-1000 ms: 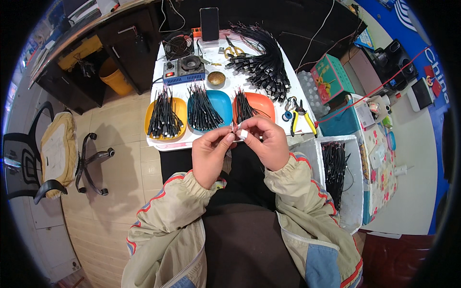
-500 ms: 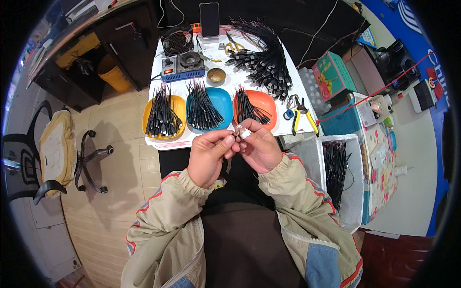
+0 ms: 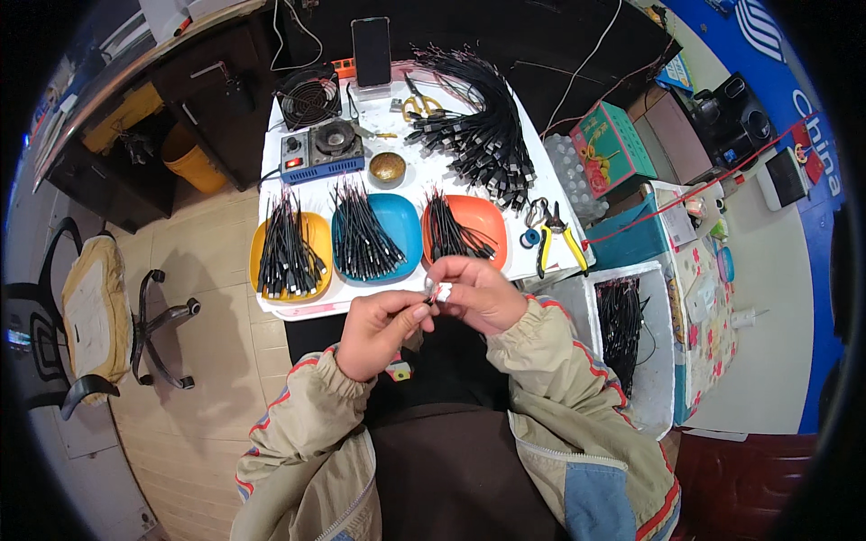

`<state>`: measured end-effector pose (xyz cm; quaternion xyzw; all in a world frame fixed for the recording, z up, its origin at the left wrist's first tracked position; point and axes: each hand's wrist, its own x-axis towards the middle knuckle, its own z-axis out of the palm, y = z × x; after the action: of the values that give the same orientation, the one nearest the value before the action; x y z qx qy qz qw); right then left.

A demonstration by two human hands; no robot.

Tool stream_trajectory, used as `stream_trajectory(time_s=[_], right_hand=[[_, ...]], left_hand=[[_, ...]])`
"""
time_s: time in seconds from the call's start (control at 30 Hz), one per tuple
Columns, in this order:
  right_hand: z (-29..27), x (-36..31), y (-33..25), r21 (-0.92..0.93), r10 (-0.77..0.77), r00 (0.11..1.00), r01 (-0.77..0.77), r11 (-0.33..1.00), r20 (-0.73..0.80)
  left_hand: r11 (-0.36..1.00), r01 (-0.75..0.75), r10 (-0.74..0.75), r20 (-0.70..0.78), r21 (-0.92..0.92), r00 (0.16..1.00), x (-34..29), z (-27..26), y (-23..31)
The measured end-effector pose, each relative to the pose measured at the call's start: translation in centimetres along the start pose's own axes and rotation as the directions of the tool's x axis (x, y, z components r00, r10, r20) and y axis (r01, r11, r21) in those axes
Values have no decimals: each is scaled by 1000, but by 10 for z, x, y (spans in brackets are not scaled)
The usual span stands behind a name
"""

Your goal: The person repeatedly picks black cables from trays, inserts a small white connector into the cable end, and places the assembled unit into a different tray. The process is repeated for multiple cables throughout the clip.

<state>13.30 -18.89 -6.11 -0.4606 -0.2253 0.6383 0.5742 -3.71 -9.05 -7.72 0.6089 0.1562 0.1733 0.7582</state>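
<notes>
Small white connector piece (image 3: 440,290), with a short length of dark wire running off it, sits pinched between both hands just above the person's lap, at the near edge of the white worktable (image 3: 410,180). Left hand (image 3: 379,332) has its fingers curled, thumb and forefinger closed on the piece from below; right hand (image 3: 478,293) grips it from above, fingertips bent tight around it. Exactly how the wire enters the piece is too small to tell. Judging by its size, the part looks very light and rigid, its wire thin and springy, so it is best held by the hard body, not by the lead, which could bend or pull loose.

Just beyond the hands stand three shallow plastic trays of cut black wire pieces: a yellow tray (image 3: 311,233) to the left, a blue tray (image 3: 401,225) in the middle, an orange tray (image 3: 483,216) to the right. Yellow-handled pliers (image 3: 559,243) lie beside the orange one. Farther back are a small brass-coloured round tin (image 3: 388,168), a blue box-shaped soldering station (image 3: 323,151) and a large heap of black cables (image 3: 478,126). At the far edge a black phone (image 3: 371,51) stands upright.
</notes>
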Motion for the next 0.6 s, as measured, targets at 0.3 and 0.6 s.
stream_trajectory(time_s=[0.3,0.6], right_hand=[[-76,87,-42,-323,-132,990,142,936,51],[-258,204,-144,-694,-679,470,-715,82,-564]], left_hand=[[994,-110,112,-115,21,987,9,-19,-11],[985,-65,37,-173,-161,984,14,-25,-21]])
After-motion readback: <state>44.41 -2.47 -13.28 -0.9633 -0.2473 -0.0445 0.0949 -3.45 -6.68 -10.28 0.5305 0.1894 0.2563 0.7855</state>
